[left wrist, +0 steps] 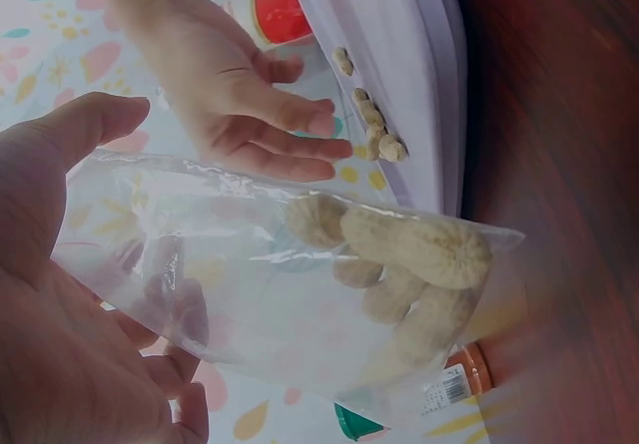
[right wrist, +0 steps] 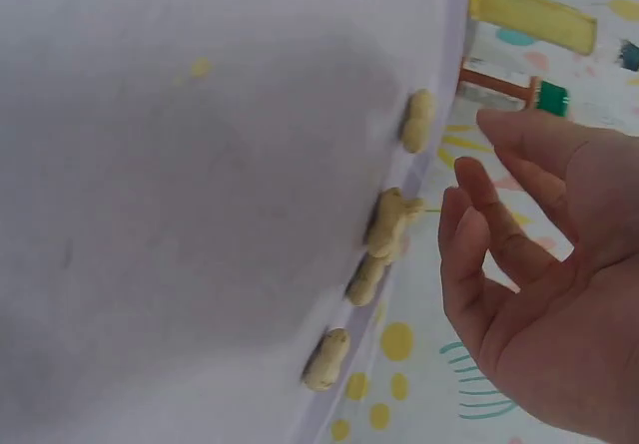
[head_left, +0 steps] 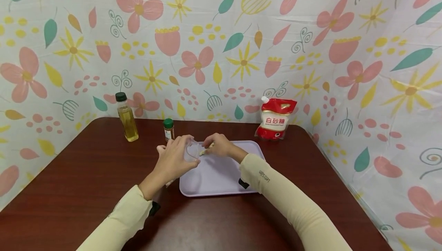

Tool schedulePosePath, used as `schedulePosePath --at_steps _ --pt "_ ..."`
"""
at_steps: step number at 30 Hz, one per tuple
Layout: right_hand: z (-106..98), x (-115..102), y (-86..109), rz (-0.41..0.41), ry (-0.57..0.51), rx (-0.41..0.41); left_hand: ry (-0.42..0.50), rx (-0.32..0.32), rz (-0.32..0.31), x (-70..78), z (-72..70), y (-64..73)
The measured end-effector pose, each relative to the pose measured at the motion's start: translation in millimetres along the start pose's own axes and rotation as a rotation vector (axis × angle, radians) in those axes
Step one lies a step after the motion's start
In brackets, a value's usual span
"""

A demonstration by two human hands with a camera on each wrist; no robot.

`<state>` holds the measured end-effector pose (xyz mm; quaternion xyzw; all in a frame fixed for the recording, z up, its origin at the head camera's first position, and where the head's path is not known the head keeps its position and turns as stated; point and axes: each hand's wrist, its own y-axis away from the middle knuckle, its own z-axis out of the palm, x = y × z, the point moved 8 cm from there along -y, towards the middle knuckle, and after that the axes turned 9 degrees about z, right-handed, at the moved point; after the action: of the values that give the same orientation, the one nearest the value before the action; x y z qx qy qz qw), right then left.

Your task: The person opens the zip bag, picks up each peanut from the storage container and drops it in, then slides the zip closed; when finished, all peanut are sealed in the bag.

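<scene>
My left hand (head_left: 174,155) holds a clear plastic bag (head_left: 192,150) near its mouth, thumb and fingers spread to either side. In the left wrist view, several unshelled peanuts (left wrist: 414,249) lie at the bag's lower end. My right hand (head_left: 220,145) is over the far part of a pale lilac tray (head_left: 221,178), beside the bag. Its fingers are loosely bent with nothing between them, as the right wrist view shows. Several more peanuts (right wrist: 387,224) lie in a row along the tray's far edge, close to the right fingertips.
Behind the tray's left corner stands a small green-capped jar (head_left: 169,129). An oil bottle (head_left: 127,118) is farther left. A red and white sugar pouch (head_left: 275,119) stands at the back right, before the flowered cloth (head_left: 207,51). All rest on a dark brown table (head_left: 86,159).
</scene>
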<state>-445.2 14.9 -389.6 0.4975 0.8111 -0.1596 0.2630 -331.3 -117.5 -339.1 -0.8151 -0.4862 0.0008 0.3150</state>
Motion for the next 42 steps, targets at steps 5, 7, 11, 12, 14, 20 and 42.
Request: schedulePosePath --at_steps 5,7,11,12,14,20,42 --pt "10.1 2.8 -6.1 -0.014 0.060 -0.026 0.003 0.005 0.003 1.2 0.3 -0.1" --pt "12.3 4.4 -8.6 -0.011 0.080 -0.025 0.002 0.011 0.006 1.7 -0.5 -0.5" --pt "16.3 9.7 -13.7 0.012 0.107 -0.026 0.004 0.013 0.009 2.3 -1.0 -1.4" --pt "17.0 11.0 -14.6 0.018 0.116 -0.026 0.006 0.012 0.010 2.6 -0.8 -1.6" --pt "18.4 12.5 -15.6 0.026 0.124 -0.026 0.007 0.009 0.010 2.7 -0.6 -1.5" --pt "20.2 12.3 -15.4 0.013 0.146 -0.025 0.000 0.007 0.009 1.7 -0.6 -0.9" --pt "7.7 5.2 -8.0 -0.038 0.108 0.050 -0.003 0.005 0.007 -2.6 0.5 2.6"
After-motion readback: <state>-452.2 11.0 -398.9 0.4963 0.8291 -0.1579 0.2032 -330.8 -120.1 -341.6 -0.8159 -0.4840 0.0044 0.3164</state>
